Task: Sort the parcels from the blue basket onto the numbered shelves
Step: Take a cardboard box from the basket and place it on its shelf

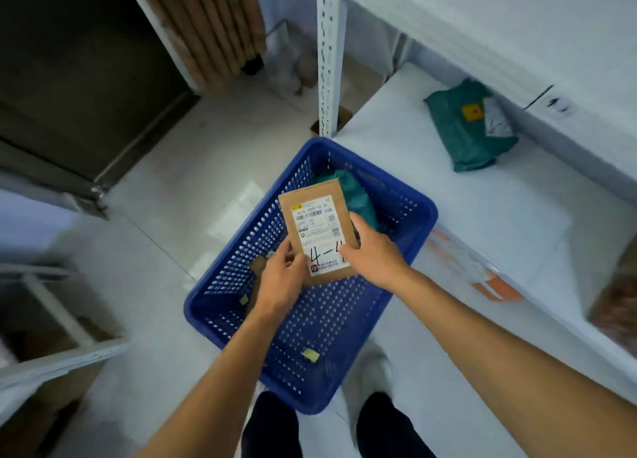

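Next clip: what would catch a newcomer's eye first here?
At centre, the left hand and right hand hold a brown parcel, its label handwritten "4-", above the blue basket. A teal parcel lies on the white shelf at upper right.

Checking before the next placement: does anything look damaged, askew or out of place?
Nothing looks damaged. The teal parcel on the shelf lies skewed to its edge, and tape scraps sit in the blue basket. The left hand and right hand hold the brown parcel, apparently intact.
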